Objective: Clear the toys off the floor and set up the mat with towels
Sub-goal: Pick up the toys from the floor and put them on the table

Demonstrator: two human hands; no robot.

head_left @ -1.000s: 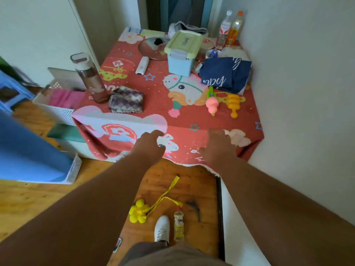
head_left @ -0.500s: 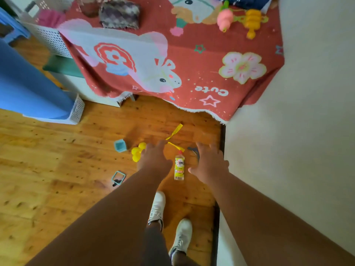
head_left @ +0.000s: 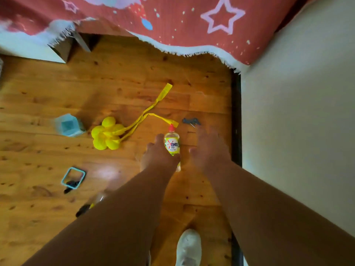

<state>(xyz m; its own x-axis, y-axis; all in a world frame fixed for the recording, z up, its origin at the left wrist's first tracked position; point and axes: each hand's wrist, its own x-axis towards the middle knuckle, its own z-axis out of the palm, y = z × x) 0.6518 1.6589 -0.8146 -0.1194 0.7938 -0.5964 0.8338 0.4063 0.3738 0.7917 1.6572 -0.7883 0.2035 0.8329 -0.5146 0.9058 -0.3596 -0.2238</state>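
Reaching down, the left hand (head_left: 159,154) and right hand (head_left: 208,148), fingers loose and empty, flank the small bottle (head_left: 172,144); better wrap its middle firmly.

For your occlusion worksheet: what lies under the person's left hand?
Under the left hand lies the small clear yellow-labelled bottle on the wooden floor; its red cap shows, its lower part is covered.

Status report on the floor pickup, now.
Left hand and right hand open, flanking small bottle. Nothing gripped. Yellow flower toy beside it; path clear.
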